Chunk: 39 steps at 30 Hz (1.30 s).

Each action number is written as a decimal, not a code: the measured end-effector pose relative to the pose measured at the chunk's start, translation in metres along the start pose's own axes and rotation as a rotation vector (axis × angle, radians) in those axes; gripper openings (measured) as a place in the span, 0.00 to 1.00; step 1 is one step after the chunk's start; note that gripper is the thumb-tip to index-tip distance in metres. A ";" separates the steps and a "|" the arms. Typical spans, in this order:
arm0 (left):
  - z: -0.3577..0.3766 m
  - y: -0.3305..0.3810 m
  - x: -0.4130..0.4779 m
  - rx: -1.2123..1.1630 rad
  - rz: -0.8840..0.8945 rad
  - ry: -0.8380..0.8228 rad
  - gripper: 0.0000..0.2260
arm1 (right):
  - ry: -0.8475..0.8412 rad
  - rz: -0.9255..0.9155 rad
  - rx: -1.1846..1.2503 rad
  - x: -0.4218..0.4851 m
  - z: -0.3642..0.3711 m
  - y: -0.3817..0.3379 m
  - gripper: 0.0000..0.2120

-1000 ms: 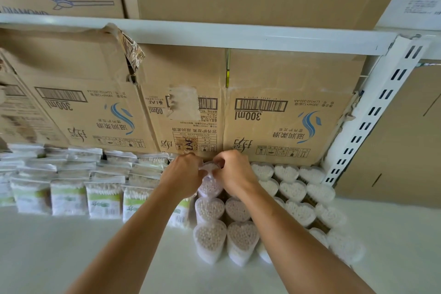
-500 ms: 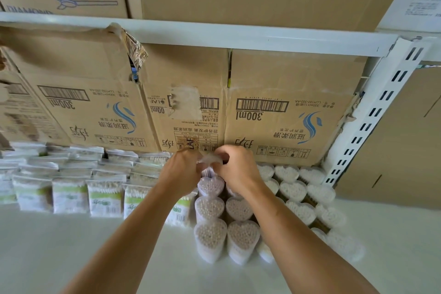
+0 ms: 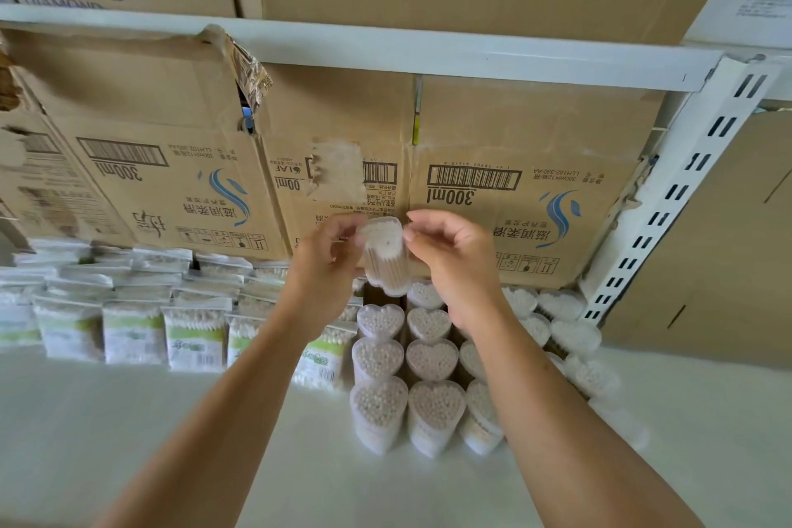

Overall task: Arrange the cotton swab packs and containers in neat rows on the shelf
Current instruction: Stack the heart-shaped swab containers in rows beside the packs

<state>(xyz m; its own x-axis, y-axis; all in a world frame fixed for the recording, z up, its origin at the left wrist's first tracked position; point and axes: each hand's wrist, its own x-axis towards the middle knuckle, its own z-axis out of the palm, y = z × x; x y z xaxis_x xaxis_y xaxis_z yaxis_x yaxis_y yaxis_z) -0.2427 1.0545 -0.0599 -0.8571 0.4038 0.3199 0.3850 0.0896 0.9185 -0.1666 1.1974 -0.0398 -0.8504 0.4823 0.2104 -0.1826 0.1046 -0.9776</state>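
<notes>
I hold a clear heart-shaped swab container point(image 3: 387, 259) in the air above the rows, tilted, its wooden sticks showing. My left hand point(image 3: 325, 266) grips its left side and my right hand point(image 3: 454, 261) pinches its top right edge. Below it, several heart-shaped containers point(image 3: 379, 399) stand in rows on the white shelf point(image 3: 107, 433). More white-topped heart containers point(image 3: 574, 334) sit to the right. Flat bagged swab packs point(image 3: 193, 334) with green labels stand in rows on the left.
Brown cardboard boxes point(image 3: 514, 184) printed "300ml" stand close behind the rows. A white shelf rail point(image 3: 428, 51) runs overhead, with more boxes on it. A slotted white upright point(image 3: 685, 193) leans at the right.
Both hands have lifted one heart-shaped container up out of the back of the rows; it now hangs in front of the boxes.
</notes>
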 end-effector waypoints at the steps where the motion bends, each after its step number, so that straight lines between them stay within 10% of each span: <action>1: 0.002 0.003 -0.002 -0.084 -0.032 -0.003 0.08 | -0.004 0.013 0.022 -0.001 0.000 -0.001 0.13; 7: 0.009 0.012 -0.003 -0.403 -0.211 0.009 0.06 | -0.193 0.151 -0.053 -0.002 -0.006 -0.002 0.29; 10: 0.011 0.013 -0.002 -0.430 -0.266 0.016 0.11 | -0.315 0.141 0.002 -0.005 -0.006 -0.006 0.20; 14: 0.012 0.015 -0.004 -0.353 -0.221 -0.002 0.25 | -0.218 0.070 0.014 -0.007 -0.004 -0.005 0.15; 23: 0.001 0.003 -0.007 -0.222 -0.181 -0.083 0.06 | -0.032 -0.011 -0.165 -0.003 -0.002 0.019 0.15; 39: 0.004 -0.021 0.001 -0.061 -0.224 0.014 0.08 | -0.016 -0.029 -0.282 -0.001 0.008 0.033 0.08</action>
<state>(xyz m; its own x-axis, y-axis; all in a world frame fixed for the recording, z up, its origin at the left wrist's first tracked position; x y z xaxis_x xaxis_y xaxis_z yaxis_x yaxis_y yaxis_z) -0.2499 1.0568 -0.0803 -0.9235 0.3676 0.1094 0.1637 0.1200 0.9792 -0.1758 1.1937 -0.0720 -0.8550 0.4617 0.2363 -0.0644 0.3575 -0.9317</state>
